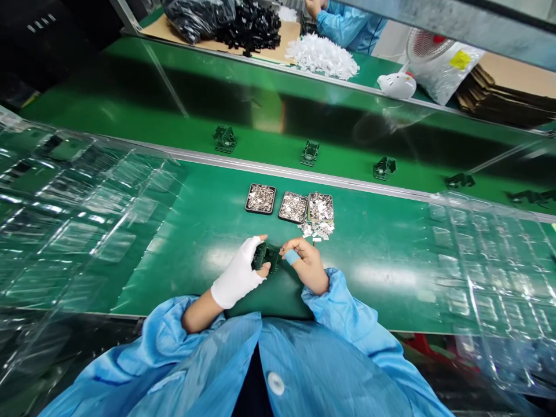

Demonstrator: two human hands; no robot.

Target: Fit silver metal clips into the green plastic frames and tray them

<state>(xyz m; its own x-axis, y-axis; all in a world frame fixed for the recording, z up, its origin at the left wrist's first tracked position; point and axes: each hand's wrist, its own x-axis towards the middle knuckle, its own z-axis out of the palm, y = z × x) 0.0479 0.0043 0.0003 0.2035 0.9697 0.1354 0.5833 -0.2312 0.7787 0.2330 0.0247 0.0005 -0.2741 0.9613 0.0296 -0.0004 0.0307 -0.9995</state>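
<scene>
My left hand (237, 275), in a white glove with bare fingertips, is closed round a dark green plastic part (268, 255) above the table. At the right side of that part, my right hand (306, 263) pinches something too small to make out; a blue band wraps its thumb. Beyond the hands stand three small square trays of shiny metal pieces: a left tray (247, 208), a middle tray (281, 217) and a right tray (332, 215). Loose flat metal pieces (319, 231) lie in front of the right one.
Clear plastic blister trays lie left (87, 220) and right (490, 260). Several green parts, one a folded piece (310, 152), sit on the green strip behind a metal rail (269, 169). A shelf above bears white pieces (321, 56), black pieces (254, 26) and a fan (428, 46). Another person's sleeve (347, 26) shows behind.
</scene>
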